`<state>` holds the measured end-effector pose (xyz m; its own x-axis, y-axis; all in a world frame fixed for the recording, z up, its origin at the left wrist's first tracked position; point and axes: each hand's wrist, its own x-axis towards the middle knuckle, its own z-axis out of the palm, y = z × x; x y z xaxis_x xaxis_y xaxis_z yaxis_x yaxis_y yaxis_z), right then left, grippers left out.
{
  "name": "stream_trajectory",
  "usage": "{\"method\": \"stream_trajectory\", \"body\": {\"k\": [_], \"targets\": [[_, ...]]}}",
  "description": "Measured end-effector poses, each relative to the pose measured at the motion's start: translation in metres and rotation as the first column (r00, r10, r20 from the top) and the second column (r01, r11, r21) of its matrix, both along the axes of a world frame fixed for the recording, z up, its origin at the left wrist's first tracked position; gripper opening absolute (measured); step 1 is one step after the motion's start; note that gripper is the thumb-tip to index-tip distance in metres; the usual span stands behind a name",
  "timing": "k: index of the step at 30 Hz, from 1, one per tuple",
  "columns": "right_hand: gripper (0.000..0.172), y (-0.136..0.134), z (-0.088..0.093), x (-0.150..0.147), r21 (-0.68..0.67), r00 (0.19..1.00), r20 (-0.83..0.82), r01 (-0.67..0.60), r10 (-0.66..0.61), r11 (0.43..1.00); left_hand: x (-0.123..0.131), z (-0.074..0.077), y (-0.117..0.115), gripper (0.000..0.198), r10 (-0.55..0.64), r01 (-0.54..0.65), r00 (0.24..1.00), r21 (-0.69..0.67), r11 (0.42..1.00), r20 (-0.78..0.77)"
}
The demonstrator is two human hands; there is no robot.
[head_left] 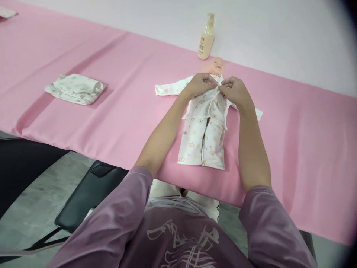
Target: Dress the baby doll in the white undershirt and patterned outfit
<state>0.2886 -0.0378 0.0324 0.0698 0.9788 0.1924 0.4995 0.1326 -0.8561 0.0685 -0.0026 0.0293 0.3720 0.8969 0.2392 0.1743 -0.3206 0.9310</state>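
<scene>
A baby doll (pixel 216 67) lies on its back on the pink cloth, its head toward the far edge. It wears a white patterned top (pixel 205 104) and matching trousers (pixel 192 143). My left hand (pixel 201 85) pinches the top's front edge just below the doll's neck. Close beside it, my right hand (pixel 235 91) pinches the other front edge, the fingertips of both hands almost touching. Below the hands the top's front overlaps down to the waist. One sleeve stretches out to the left, the other shows past my right wrist.
A pump bottle (pixel 205 41) of pale yellow liquid stands beyond the doll's head. Folded white patterned cloth (pixel 76 89) lies at the left on the pink tablecloth (pixel 125 96). Another white piece (pixel 7 12) sits at the far left corner. A dark chair (pixel 89 193) is below the table's near edge.
</scene>
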Motion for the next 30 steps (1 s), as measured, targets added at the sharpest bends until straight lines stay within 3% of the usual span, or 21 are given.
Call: {"method": "stream_trajectory", "body": {"k": [7, 13, 18, 21, 24, 30], "targets": [[0.008, -0.003, 0.000, -0.009, -0.045, 0.993, -0.062, 0.093, -0.095, 0.995, 0.006, -0.005, 0.003, 0.007, 0.016, -0.016, 0.999, -0.004, 1.000, 0.029], [0.017, -0.011, 0.009, -0.017, -0.097, 0.979, -0.153, 0.123, -0.137, 0.988, 0.005, 0.004, -0.010, 0.003, 0.055, -0.052, 0.997, -0.067, 0.996, 0.046], [0.026, -0.016, 0.014, -0.014, -0.119, 0.978, -0.179, 0.083, -0.104, 0.989, 0.002, 0.017, -0.023, 0.013, 0.098, -0.089, 0.993, -0.126, 0.988, 0.066], [0.020, -0.022, 0.016, -0.008, -0.058, 0.988, -0.157, -0.008, -0.002, 0.998, 0.001, 0.020, -0.025, 0.010, 0.073, -0.066, 0.995, -0.119, 0.991, 0.061], [0.024, -0.027, 0.015, -0.003, 0.026, 0.994, -0.091, -0.057, 0.059, 0.998, -0.001, 0.017, -0.023, 0.007, 0.059, -0.052, 0.996, -0.095, 0.994, 0.070], [0.030, -0.019, 0.003, 0.001, 0.139, 0.999, 0.045, -0.026, 0.020, 0.990, -0.001, 0.004, -0.013, 0.017, 0.056, -0.051, 0.996, -0.066, 0.997, 0.071]]}}
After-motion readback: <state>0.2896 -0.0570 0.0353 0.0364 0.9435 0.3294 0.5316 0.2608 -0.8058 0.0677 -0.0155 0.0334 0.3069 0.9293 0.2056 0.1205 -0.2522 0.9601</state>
